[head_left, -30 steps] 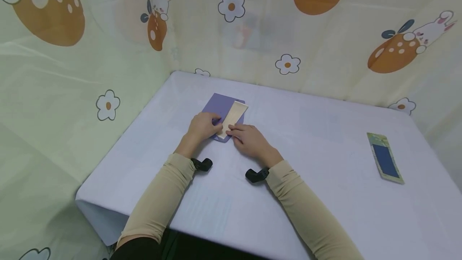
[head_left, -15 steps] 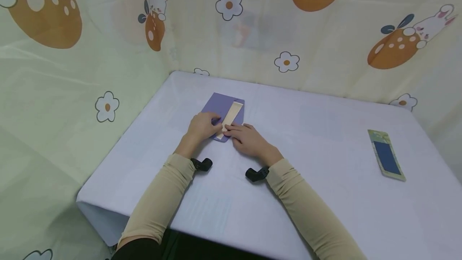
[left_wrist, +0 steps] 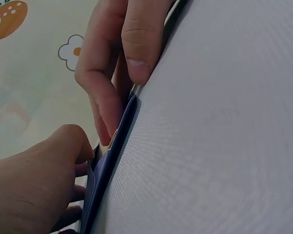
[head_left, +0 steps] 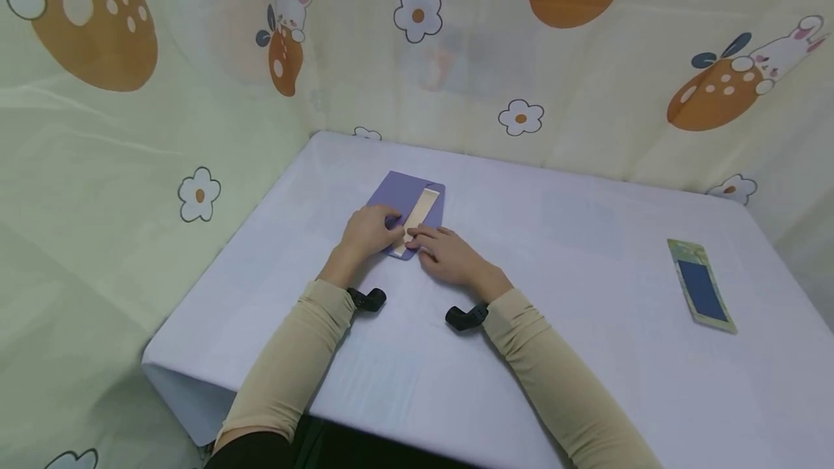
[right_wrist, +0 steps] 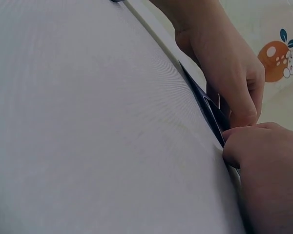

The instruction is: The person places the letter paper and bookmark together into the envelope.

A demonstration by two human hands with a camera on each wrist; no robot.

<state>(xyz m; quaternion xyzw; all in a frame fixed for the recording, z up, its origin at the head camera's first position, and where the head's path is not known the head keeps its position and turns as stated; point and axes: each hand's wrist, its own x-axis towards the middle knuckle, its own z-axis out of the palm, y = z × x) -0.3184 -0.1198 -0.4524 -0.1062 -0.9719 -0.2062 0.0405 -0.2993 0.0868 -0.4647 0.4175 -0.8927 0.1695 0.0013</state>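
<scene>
A purple paper envelope (head_left: 407,189) lies at a slant on the white table. A narrow cream card (head_left: 422,207) shows along its right side; how much lies under the purple paper is hidden. My left hand (head_left: 367,233) pinches the purple paper beside the card with thumb and fingers. My right hand (head_left: 452,258) is at the card's near right edge, which its bent fingers and thumb hold. In the left wrist view the envelope (left_wrist: 110,165) appears edge-on as layered paper. The right wrist view shows the purple edge (right_wrist: 200,95) partly raised near the left thumb.
A flat packet (head_left: 702,288) with a green border and dark blue middle lies on the right of the tablecloth (head_left: 554,368). A patterned curtain (head_left: 365,56) hangs behind and at the left. Each wrist carries a black camera (head_left: 466,318).
The card's right edge has moved left, so less of its width shows and more purple is visible at the right. My right fingers have shifted slightly left; my left hand stays in place.
</scene>
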